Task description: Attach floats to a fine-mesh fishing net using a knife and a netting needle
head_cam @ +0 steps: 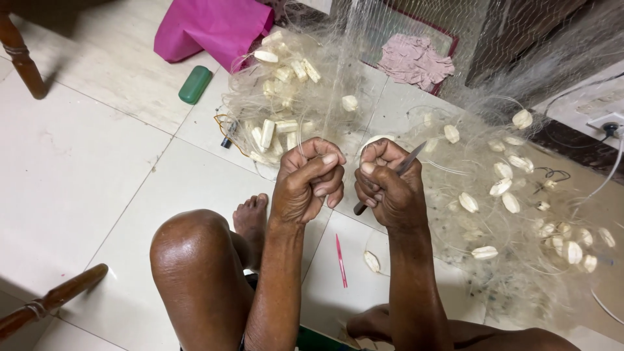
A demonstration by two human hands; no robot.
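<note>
Fingers (325,170) of our left hand (305,185) are curled tight, thumb pressed over the forefinger, pinching what we take to be a thin strand of the fishing net (468,162); the line itself is too fine to make out between the hands. Our right hand (387,185) is closed around a slim dark netting needle (406,162), its tip pointing up and away toward the net, its lower end showing below the fist. The two hands sit close together, just apart, above the tiled floor (78,169). The net spreads over the floor ahead and to the right, hanging up at the far side, with pale floats (468,201) scattered through it and a second bundle of floats (279,127) heaped ahead of the left hand. We judge the work to be at a knot or a mesh repair: the strand is held taut and the needle is ready. The next move, as we see it, calls for steady tension from the left hand while the needle passes through the loop. A pink needle (340,260) lies on the floor between our legs, and a green case (195,84) sits near a magenta cloth (214,26).
</note>
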